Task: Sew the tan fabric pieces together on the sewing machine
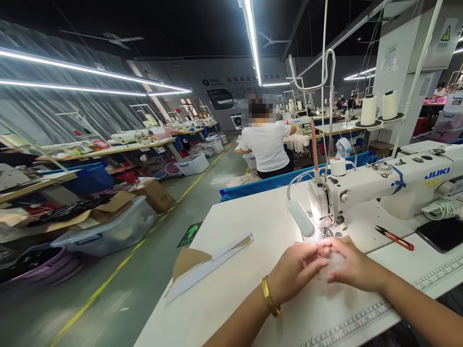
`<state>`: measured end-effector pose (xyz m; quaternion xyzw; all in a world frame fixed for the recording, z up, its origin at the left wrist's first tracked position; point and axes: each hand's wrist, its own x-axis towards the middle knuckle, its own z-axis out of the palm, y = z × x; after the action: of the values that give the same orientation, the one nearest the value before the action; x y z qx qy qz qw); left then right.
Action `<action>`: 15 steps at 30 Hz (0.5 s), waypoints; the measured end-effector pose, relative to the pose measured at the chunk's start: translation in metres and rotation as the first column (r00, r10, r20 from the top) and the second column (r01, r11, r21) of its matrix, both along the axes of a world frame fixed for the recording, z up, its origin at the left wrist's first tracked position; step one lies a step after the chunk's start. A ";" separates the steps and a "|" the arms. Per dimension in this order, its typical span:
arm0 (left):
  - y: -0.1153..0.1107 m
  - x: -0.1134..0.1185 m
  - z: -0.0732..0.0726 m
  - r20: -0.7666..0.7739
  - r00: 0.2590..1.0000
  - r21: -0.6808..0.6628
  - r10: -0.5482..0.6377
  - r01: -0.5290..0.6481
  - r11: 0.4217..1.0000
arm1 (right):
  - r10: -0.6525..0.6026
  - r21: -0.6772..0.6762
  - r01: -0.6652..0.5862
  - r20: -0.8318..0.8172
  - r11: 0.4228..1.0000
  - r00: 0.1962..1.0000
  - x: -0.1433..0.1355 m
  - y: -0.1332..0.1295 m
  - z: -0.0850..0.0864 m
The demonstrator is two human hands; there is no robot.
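My left hand (298, 270), with a gold bracelet (268, 296) at its wrist, meets my right hand (358, 267) just in front of the sewing machine (365, 185) needle area. The fingers of both hands are curled inward and their tips come close together. Between them shows a small, pale, blurred thing (335, 262), which I cannot make out. A lit lamp brightens the spot under the machine's head. Right of my right hand lie orange-handled thread snips (398, 238) and a black phone (441, 234).
A folded white and brown paper piece (210, 270) lies on the left of the white table (253, 284). A ruler strip (350, 323) runs along its front edge. Thread cones (368, 111) stand at the back right. A co-worker in a white shirt (267, 147) sits ahead.
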<state>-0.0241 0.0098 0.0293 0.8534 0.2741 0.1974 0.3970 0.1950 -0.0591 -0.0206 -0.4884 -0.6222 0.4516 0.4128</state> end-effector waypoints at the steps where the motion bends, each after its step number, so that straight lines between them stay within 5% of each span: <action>1: -0.001 0.001 0.000 -0.017 1.000 0.012 -0.021 0.021 1.000 | 0.028 -0.037 -0.029 -0.028 0.999 0.999 -0.002 0.000 -0.001; 9: 0.035 -0.032 0.008 -0.114 0.983 -0.042 0.145 -0.151 0.988 | -0.087 -0.194 0.029 -0.295 0.981 0.952 0.015 0.002 0.001; 15: 0.039 -0.034 0.010 -0.087 0.974 -0.084 0.208 -0.215 0.973 | -0.172 -0.262 0.087 -0.322 0.961 0.931 0.016 0.002 0.002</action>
<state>-0.0577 0.0489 0.0392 0.8070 0.3874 0.1923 0.4021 0.2108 -0.0573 -0.0182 -0.4896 -0.4473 0.5737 0.4807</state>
